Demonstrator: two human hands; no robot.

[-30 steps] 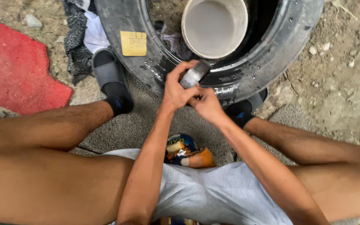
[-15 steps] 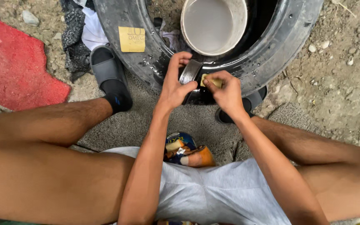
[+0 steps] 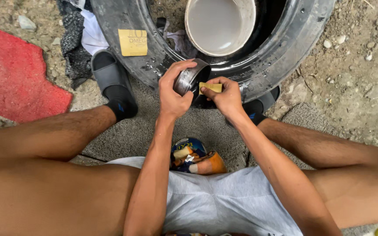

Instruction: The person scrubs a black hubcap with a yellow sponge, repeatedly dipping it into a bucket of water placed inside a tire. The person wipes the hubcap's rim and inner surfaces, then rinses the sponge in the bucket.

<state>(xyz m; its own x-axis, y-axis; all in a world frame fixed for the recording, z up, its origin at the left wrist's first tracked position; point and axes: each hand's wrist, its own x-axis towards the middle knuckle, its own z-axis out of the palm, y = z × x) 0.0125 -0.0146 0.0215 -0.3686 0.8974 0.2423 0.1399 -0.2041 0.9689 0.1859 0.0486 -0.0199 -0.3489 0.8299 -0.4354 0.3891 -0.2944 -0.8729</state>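
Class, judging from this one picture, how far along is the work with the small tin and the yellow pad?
Done: the tyre already looks wet and glossy, and a yellow pad lies on it. In hand: the left hand tilts a small round tin, while the right hand presses a yellow pad at its mouth. Left: whatever the loaded pad goes on; I cannot tell how much remains.

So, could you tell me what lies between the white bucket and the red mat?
In the head view, the black tyre's wall, bearing a yellow card, comes first from the white bucket; then dark and white cloth on the ground before the red mat.
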